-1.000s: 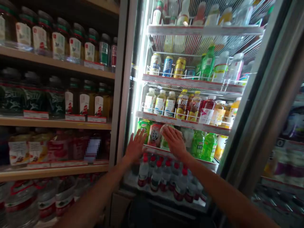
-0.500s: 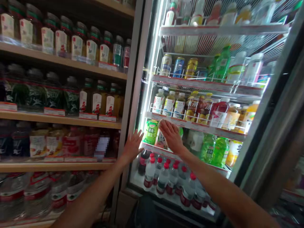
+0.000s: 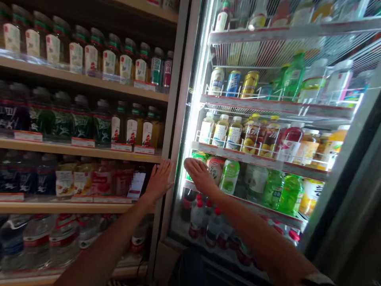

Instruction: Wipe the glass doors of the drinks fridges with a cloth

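My left hand [image 3: 160, 178] has its fingers stretched out and lies against the upright frame [image 3: 166, 149] between the wooden shelves and the lit drinks fridge. It holds nothing. My right hand [image 3: 199, 174] is at the fridge front, palm away from me, fingers pressed together. Whatever lies under that palm is hidden. Behind it a green bottle [image 3: 200, 156] is partly covered. To its right stand a red-labelled bottle [image 3: 214, 167] and a light green bottle [image 3: 229, 176].
Wooden shelves [image 3: 139, 158] with rows of bottles fill the left side. A phone-like white screen [image 3: 137, 183], partly pixelated, stands by the bottles there. Wire shelves [image 3: 268, 161] in the fridge hold cans and bottles. A dark upright edge [image 3: 330, 206] bounds the fridge on the right.
My right hand has swept left, from the red-labelled bottle to the green one; a pale patch seen at its fingers is no longer distinct. The left hand stays spread, slightly left. The view has shifted.
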`<state>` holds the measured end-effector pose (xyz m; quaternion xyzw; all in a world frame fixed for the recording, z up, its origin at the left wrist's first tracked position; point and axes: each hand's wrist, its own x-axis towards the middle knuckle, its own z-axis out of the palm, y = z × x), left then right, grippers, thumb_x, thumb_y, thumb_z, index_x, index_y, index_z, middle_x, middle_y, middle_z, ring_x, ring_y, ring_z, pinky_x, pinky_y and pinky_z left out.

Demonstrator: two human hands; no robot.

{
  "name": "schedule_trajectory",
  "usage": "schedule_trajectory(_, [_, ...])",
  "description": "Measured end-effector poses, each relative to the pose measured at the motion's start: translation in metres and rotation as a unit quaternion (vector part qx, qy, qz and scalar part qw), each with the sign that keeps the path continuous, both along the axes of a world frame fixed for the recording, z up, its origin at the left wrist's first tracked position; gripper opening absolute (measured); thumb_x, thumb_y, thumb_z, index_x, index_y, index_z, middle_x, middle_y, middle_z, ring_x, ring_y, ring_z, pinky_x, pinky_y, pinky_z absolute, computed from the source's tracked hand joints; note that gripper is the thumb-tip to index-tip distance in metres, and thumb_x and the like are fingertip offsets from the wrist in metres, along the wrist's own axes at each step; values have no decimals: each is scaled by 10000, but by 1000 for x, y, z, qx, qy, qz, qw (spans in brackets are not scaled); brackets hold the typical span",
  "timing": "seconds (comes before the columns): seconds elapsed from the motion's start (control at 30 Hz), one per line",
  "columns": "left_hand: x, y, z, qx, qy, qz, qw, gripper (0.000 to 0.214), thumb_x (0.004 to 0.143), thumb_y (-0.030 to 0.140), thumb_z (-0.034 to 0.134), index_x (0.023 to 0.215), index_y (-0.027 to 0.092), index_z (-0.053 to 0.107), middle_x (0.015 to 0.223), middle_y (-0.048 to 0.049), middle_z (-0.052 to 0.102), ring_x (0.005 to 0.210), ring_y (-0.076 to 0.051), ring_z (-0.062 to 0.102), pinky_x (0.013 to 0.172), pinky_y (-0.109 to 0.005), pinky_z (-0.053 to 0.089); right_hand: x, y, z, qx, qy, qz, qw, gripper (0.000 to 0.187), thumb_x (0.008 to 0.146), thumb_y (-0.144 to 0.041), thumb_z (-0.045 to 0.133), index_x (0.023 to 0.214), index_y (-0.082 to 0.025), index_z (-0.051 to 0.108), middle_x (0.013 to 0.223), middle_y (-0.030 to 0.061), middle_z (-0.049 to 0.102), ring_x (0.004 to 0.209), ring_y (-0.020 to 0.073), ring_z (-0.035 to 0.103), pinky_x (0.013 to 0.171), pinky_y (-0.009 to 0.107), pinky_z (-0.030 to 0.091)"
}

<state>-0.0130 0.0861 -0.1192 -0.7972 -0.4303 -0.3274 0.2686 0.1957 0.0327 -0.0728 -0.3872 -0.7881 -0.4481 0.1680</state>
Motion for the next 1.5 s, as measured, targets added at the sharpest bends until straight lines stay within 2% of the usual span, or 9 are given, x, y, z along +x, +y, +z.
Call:
schedule_trajectory(0.1, [-10,0,0,-6,11,7,1000,675,800,333,563,1390,129,306,1469,-126,275,1372,-285,201,1080,-515,238,-7,3,-14,-31,-32,29,999,477,851,-99,432,1326,-129,406,1389,103,429,1313,217,310,1055,401,307])
schedule_trajectory(0.27, [-22,2,3,0,9,16,1000,660,805,321,546,1386,112,312,1469,-144,264,1376,-290,182,1083,-517,228,-19,23,28,38,36,4,999,459,866,-76,377,1320,-133,417,1436,98,366,1340,261,252,1066,472,260])
schedule_trajectory(0.33, [-23,1,4,3,8,15,1000,654,806,318,541,1384,108,316,1471,-145,259,1378,-289,174,1085,-515,223,-22,24,29,33,25,12,999,447,871,-85,374,1313,-127,427,1427,97,382,1342,262,244,1065,472,264])
schedule_trajectory(0.53, [-19,-5,0,-6,19,2,1000,685,794,335,566,1387,110,307,1475,-142,252,1377,-293,175,1082,-517,228,1,-11,-46,-62,-74,34,995,455,849,-122,451,1304,-110,440,1361,92,470,1270,215,372,1022,379,358])
schedule_trajectory(0.77, [25,-20,1,-2,21,-52,998,676,800,329,571,1386,125,305,1479,-138,245,1379,-290,168,1084,-518,224,70,-49,-32,21,-8,-66,998,551,839,-104,433,1380,-164,349,1445,91,356,1360,264,227,1071,479,254])
schedule_trajectory(1.0, [81,-49,8,8,51,-132,990,693,806,367,570,1396,136,288,1475,-138,252,1387,-276,133,1097,-504,204,113,-96,-59,-6,-73,-57,996,532,819,-90,448,1346,-150,407,1416,82,406,1335,248,288,1050,436,302])
schedule_trajectory(1.17, [99,-55,4,7,58,-149,987,696,810,396,566,1397,144,291,1469,-139,266,1384,-277,142,1102,-494,193,135,-110,-45,21,-3,-126,992,617,789,-53,444,1386,-168,341,1442,88,363,1360,254,241,1069,474,257])
schedule_trajectory(1.4, [117,-62,-11,4,84,-162,983,704,798,430,575,1391,160,308,1473,-115,269,1379,-275,170,1098,-484,210,165,-148,-79,-10,-75,-112,991,583,767,-26,434,1324,-196,439,1401,40,434,1309,227,345,1034,415,327])
schedule_trajectory(1.5, [128,-65,-13,8,82,-167,982,693,804,437,564,1393,177,307,1479,-109,255,1380,-274,168,1098,-479,209,179,-154,-64,11,-21,-145,989,639,758,-1,414,1362,-207,385,1421,53,403,1348,218,279,1065,433,285])
